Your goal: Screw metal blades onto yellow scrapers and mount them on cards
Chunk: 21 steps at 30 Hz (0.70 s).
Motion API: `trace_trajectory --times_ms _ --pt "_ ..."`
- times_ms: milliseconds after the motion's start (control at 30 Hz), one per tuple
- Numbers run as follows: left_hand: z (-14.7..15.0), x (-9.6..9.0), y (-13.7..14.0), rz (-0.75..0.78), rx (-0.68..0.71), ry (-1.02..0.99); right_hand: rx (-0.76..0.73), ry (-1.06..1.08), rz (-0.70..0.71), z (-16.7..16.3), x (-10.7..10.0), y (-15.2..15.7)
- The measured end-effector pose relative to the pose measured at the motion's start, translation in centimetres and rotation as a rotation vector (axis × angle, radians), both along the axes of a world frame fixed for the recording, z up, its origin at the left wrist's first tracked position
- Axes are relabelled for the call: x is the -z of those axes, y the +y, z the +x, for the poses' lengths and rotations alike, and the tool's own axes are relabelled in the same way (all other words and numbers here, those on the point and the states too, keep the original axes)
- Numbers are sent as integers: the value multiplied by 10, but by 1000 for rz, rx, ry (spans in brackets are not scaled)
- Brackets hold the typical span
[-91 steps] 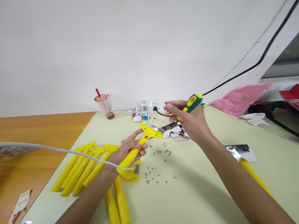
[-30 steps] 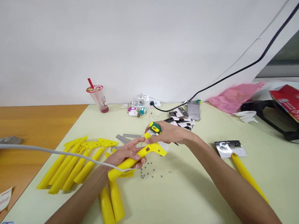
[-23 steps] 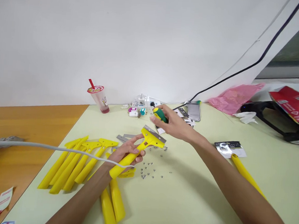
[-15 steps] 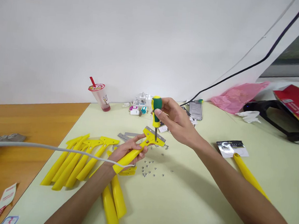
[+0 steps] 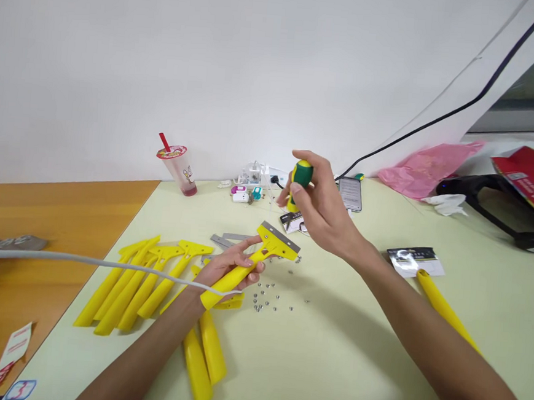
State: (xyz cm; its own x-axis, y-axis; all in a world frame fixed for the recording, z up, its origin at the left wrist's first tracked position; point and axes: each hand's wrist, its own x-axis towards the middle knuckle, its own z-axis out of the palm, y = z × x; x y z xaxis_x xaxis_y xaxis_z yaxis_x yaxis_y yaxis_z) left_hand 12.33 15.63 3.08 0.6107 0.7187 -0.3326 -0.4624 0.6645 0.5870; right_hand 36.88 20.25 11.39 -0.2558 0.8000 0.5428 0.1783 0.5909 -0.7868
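My left hand (image 5: 230, 265) is closed round a yellow scraper (image 5: 238, 273), whose head with a grey metal blade (image 5: 281, 236) points up and to the right. In my right hand (image 5: 318, 207) is a green and yellow screwdriver (image 5: 301, 177), held above the scraper and apart from it; its shaft is not visible. Several small screws or nuts (image 5: 267, 293) lie scattered on the table just right of the left hand. Loose grey blades (image 5: 222, 241) rest behind that hand. More yellow scraper handles (image 5: 158, 284) lie side by side at the left, and others sit under my left forearm.
A cup with a red straw (image 5: 180, 170) stands at the back left. Small gadgets (image 5: 242, 195) and a phone (image 5: 350, 193) lie along the wall. At the right are a packaged yellow scraper (image 5: 443, 306) and a pink bag (image 5: 429, 168). A grey cable (image 5: 104, 266) crosses the view at left.
The screwdriver has lifted off the scraper head and moved up and right with my right hand. The scraper in my left hand has turned slightly, its blade showing more.
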Motion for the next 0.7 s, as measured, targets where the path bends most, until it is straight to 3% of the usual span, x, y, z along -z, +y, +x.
trace_trajectory --times_ms 133,267,400,700 --pt "-2 -2 -1 45 55 -2 105 -225 -151 11 -2 11" --pt "0 -4 -3 96 -3 -45 -58 -408 -396 14 0 20" --pt "-3 -2 -1 106 36 -16 -173 -392 -563 11 2 22" --pt "-9 1 2 106 65 -8 -327 -231 -690 7 13 26"
